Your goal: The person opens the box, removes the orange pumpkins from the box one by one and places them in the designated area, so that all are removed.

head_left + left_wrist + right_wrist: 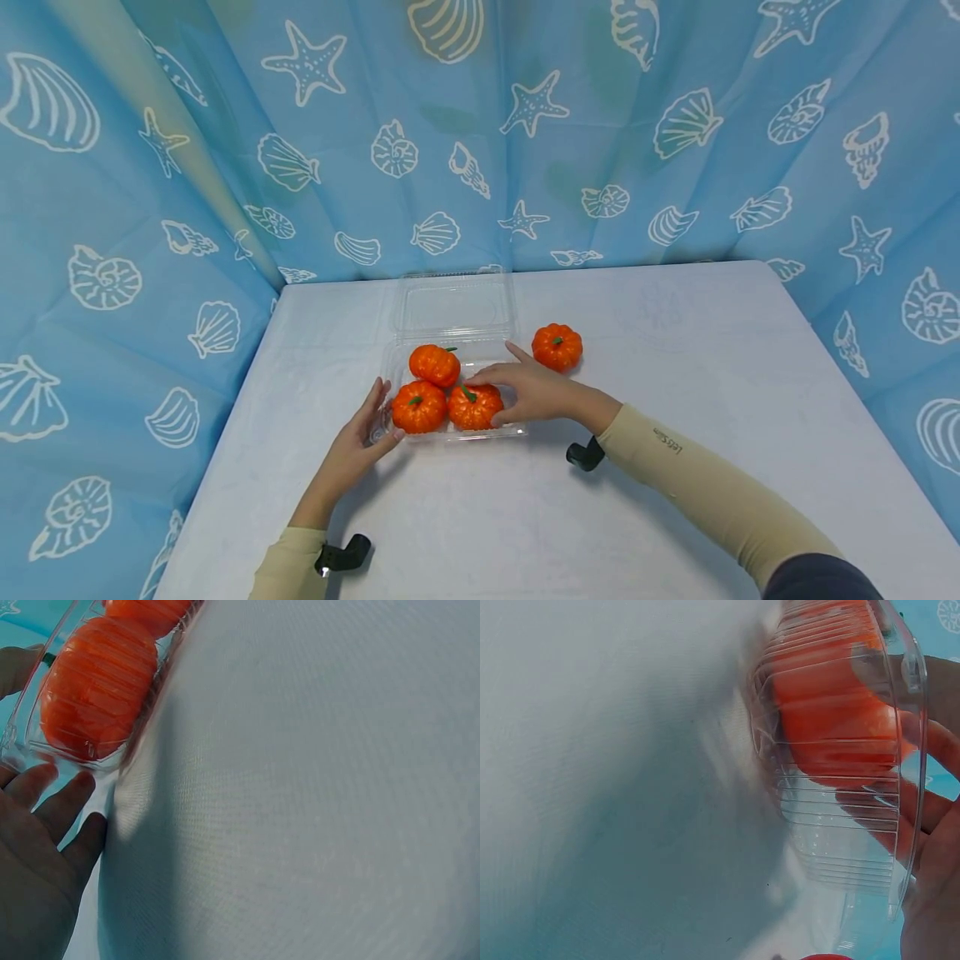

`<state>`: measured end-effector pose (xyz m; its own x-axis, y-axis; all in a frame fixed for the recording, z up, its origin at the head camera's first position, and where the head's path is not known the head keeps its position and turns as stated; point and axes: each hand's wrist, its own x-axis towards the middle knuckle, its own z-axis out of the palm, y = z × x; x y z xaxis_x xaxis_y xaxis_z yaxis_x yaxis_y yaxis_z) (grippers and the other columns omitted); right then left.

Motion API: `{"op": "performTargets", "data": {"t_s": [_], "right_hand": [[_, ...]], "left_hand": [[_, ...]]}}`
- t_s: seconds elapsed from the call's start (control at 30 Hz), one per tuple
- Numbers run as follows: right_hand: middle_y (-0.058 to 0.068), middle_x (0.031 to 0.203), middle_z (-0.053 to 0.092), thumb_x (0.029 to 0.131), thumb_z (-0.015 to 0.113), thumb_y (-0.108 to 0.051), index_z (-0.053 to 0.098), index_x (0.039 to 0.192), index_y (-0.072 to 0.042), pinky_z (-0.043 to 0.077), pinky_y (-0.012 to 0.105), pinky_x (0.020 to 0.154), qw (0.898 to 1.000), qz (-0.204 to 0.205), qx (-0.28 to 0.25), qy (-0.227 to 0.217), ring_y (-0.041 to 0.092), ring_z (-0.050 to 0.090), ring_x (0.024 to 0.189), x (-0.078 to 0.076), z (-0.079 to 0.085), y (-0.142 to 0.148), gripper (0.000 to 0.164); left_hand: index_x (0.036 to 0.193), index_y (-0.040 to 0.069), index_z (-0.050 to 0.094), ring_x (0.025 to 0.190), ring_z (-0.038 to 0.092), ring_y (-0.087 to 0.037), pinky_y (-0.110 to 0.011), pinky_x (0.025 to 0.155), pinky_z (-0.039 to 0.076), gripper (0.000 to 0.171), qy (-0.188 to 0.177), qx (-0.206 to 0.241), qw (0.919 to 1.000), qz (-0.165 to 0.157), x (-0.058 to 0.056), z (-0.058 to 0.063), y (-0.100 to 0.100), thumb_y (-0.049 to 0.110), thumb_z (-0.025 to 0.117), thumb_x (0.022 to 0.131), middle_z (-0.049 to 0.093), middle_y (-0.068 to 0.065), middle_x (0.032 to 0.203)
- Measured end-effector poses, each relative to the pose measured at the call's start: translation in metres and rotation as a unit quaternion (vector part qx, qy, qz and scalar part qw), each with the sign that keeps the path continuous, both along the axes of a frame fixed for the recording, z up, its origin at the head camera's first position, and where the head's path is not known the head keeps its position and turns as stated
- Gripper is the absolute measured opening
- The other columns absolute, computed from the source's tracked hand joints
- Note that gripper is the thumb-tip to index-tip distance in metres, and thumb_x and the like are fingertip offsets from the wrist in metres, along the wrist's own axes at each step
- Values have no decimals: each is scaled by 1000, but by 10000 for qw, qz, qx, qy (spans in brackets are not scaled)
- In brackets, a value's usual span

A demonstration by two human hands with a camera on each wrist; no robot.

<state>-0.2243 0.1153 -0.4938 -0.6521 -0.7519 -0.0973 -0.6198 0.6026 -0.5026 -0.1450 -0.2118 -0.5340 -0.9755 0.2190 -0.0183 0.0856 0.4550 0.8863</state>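
A clear plastic clamshell box [465, 435] stands on the white cloth with its lid [455, 304] folded back. Inside lie three small orange pumpkins with green stems: one at the back left [433, 365], one at the front left [418, 408] and one at the front right [475, 410]. My right hand [536, 390] reaches over the box's right side and grips the front-right pumpkin between thumb and fingers. At the left wall, my left hand [356, 450] rests its extended fingers [67, 802] against the box. Through the clear wall, the right wrist view shows the gripped pumpkin [832, 705].
A fourth orange pumpkin [558, 347] sits on the table just right of the box, beyond my right hand. The white-covered table [675, 350] meets a blue shell-patterned curtain [465, 100] at its back edge. Black wrist camera mounts [345, 553] stick out from both forearms.
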Motion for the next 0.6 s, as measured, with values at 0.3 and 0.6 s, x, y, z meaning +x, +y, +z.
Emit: {"op": "performTargets", "data": {"t_s": [0.3, 0.6], "right_hand": [[-5, 145, 58, 87, 81, -36, 56, 147, -26, -2, 50, 126, 9995, -100, -280, -71, 18, 47, 140, 0, 0, 2, 66], [-3, 146, 57, 88, 79, -35, 56, 148, -27, 6, 52, 126, 9971, -68, -754, 83, 19, 47, 140, 0, -2, 6, 65]], "left_hand": [[163, 9, 18, 149, 32, -34, -49, 120, 25, 90, -40, -24, 10000, -11, 5, 18, 6, 20, 74, 94, 28, -11, 166], [164, 14, 18, 149, 33, -32, -48, 119, 25, 92, 38, -17, 10000, -43, -1, 0, 0, 22, 75, 93, 28, -8, 166]]}}
